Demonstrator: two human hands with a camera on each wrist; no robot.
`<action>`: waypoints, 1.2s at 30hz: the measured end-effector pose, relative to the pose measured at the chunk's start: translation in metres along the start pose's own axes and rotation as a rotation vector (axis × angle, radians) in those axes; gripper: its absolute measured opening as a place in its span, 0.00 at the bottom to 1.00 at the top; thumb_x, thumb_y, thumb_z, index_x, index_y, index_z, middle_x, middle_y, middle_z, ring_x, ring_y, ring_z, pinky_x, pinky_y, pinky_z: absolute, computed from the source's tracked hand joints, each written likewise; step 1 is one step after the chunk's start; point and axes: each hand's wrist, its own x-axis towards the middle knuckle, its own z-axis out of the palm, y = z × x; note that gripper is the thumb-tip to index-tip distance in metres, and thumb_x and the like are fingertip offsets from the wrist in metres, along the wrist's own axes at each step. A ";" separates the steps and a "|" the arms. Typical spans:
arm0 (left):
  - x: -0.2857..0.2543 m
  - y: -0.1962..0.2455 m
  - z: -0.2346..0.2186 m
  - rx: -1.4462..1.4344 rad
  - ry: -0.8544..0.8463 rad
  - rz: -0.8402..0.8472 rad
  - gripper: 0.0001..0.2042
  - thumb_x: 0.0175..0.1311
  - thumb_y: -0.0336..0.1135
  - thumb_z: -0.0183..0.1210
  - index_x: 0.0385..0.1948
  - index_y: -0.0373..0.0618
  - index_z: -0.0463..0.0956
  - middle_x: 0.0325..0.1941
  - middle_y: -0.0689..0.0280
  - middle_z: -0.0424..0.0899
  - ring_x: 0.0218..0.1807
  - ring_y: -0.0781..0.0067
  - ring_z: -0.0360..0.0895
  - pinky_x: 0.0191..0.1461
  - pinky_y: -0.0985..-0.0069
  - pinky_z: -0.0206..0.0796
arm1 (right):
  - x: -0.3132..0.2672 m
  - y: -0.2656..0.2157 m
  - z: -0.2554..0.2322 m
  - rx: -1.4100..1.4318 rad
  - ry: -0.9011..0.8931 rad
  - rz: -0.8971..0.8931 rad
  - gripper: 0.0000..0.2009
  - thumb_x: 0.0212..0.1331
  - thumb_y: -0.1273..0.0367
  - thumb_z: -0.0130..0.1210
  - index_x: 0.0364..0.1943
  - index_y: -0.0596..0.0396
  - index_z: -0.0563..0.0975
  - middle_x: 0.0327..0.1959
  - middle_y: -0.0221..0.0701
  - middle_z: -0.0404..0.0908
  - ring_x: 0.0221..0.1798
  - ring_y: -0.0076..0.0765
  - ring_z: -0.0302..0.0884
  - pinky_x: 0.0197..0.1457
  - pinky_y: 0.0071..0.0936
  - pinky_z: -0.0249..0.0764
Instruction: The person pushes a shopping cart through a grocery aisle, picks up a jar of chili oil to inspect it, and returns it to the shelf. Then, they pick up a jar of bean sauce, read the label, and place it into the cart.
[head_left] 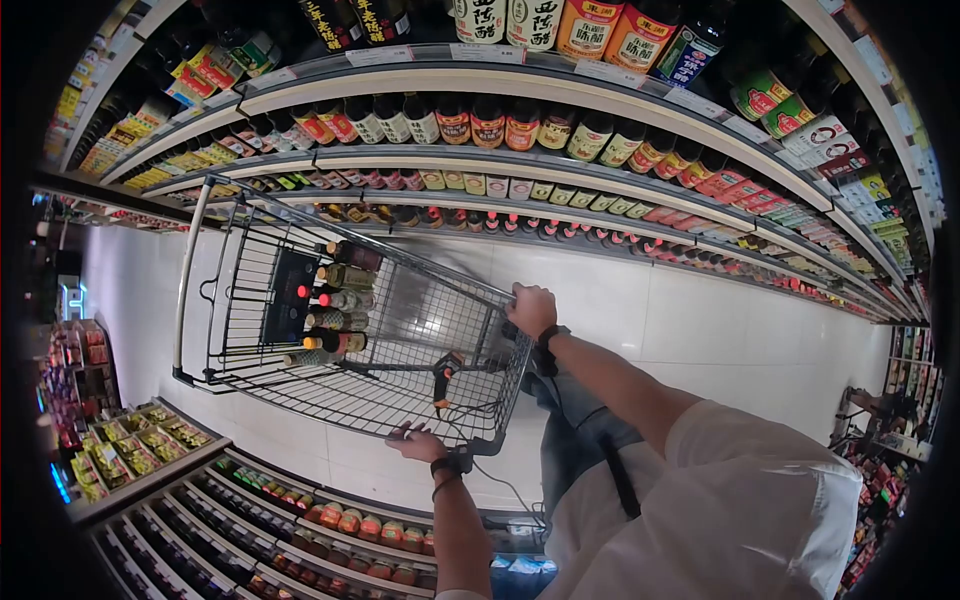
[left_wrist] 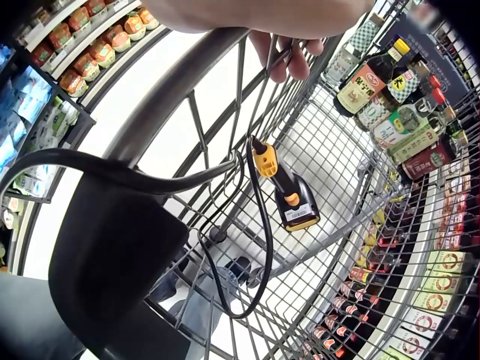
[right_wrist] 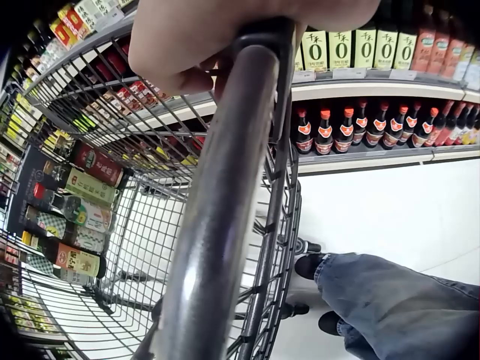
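With the left hand (head_left: pixel 415 441) and right hand (head_left: pixel 531 309) both wrapped around the cart handle (right_wrist: pixel 225 202), it seems best to push evenly so the bottles (head_left: pixel 338 305) at the far end do not roll.

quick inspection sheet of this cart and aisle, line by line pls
surface: pale tiled aisle floor, bare where seen
job's things: wire shopping cart; bottles stacked at its far end
clutter: yellow-black handheld device hanging inside the cart
grippers: left hand and right hand each grip the cart handle
cables: black cable loops from the device through the cart wires
surroundings: shelves of sauce bottles on one side, jars on the other
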 end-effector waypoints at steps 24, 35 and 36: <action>0.084 0.032 -0.008 -0.032 0.075 0.013 0.17 0.55 0.14 0.35 0.48 0.39 0.58 0.44 0.53 0.77 0.29 0.64 0.81 0.23 0.72 0.67 | 0.046 -0.094 0.015 -0.013 -0.143 0.026 0.12 0.52 0.64 0.62 0.40 0.50 0.81 0.28 0.36 0.87 0.35 0.51 0.86 0.43 0.47 0.80; 0.116 0.048 -0.001 0.063 0.140 -0.033 0.17 0.57 0.13 0.36 0.49 0.38 0.59 0.46 0.54 0.80 0.33 0.64 0.83 0.28 0.69 0.65 | 0.073 -0.121 0.043 -0.048 -0.153 0.022 0.16 0.53 0.63 0.61 0.46 0.49 0.81 0.32 0.36 0.87 0.38 0.51 0.85 0.46 0.48 0.78; 0.121 0.050 -0.002 0.062 0.147 -0.033 0.17 0.57 0.13 0.36 0.49 0.38 0.59 0.47 0.54 0.80 0.33 0.63 0.83 0.28 0.69 0.65 | 0.075 -0.125 0.046 -0.038 -0.134 0.008 0.16 0.53 0.63 0.61 0.46 0.49 0.80 0.32 0.36 0.87 0.37 0.51 0.85 0.45 0.48 0.77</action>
